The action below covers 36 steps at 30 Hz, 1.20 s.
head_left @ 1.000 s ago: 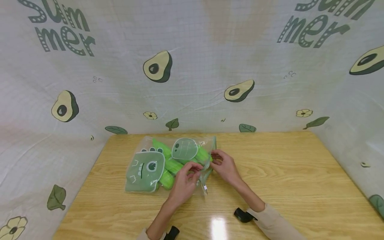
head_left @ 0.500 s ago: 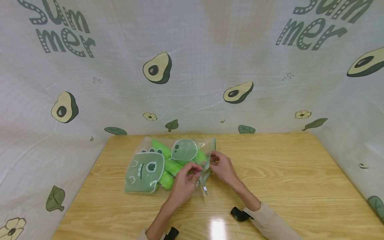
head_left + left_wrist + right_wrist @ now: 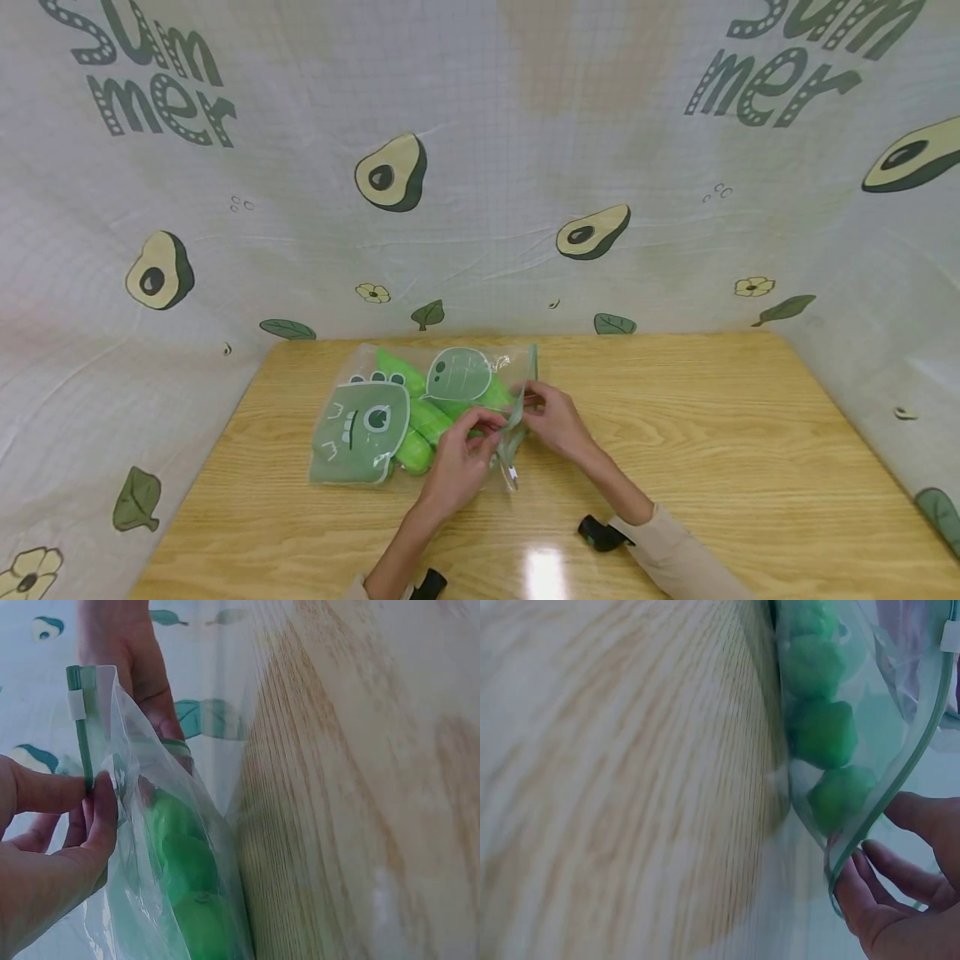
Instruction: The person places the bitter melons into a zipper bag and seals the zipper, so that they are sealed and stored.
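Observation:
A clear zip bag [image 3: 360, 471] with green cartoon prints lies on its side in the head view, its mouth to the right. Inside are several bright green, long, rounded things [image 3: 415, 451] that look like cucumbers. My left hand [image 3: 459, 460] pinches the near part of the mouth between thumb and fingers. In the left wrist view, a white slider [image 3: 76, 705] sits on the green zip strip [image 3: 84, 754] above that pinch. My right hand [image 3: 558, 423] holds the mouth's edge farther back. The right wrist view has its fingers [image 3: 907, 874] at the strip; some fingertips are hidden.
The bag rests on a wooden table [image 3: 712, 433]. A white cloth [image 3: 480, 208] printed with avocados and leaves hangs behind the table and at its sides. Black wrist cameras [image 3: 598, 533] sit at the cuffs.
My right hand has shifted slightly left along the bag's mouth. The green thing by its fingertips now ends a little deeper inside the bag. The left hand keeps its pinch.

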Tool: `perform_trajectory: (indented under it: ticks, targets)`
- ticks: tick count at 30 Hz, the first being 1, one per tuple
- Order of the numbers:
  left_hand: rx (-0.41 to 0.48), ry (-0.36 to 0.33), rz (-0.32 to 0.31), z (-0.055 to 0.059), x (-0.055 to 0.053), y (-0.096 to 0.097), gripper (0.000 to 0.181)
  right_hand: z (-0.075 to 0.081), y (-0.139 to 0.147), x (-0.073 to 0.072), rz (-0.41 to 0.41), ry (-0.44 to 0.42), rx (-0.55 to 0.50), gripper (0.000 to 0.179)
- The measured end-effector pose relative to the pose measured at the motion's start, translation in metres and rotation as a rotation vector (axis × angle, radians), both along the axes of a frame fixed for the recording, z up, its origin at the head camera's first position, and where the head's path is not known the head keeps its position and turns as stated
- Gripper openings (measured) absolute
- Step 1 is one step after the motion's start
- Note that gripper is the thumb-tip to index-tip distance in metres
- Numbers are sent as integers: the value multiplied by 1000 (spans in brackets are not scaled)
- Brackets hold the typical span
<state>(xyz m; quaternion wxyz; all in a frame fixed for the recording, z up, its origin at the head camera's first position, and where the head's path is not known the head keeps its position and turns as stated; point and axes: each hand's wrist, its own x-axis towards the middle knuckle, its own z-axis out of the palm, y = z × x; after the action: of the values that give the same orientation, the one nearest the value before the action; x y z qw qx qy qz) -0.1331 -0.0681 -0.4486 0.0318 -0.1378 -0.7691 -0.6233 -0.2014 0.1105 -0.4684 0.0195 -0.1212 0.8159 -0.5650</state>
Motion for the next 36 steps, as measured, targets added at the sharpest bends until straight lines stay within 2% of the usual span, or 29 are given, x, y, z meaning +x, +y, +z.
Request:
perform_trajectory:
  ticks: [4,9,17,21,27,36]
  targets:
    - [-5,-3,2,0,1,1,22,1,4,2,19,9,9,28]
    - [-18,-8,11,0,3,3,22,1,9,3,17,59,33,25]
    - [-28,21,31,-2,6,7,23,4,18,10,4,79,46,26]
    - [-49,30,20,-3,8,8,23,6,22,14,-10,96,54,24]
    - [-69,5,12,-5,12,8,18,8,27,21,-63,132,106,17]
    - [-88,-42,61,-4,18,7,8,11,33,30,-83,155,169,7]
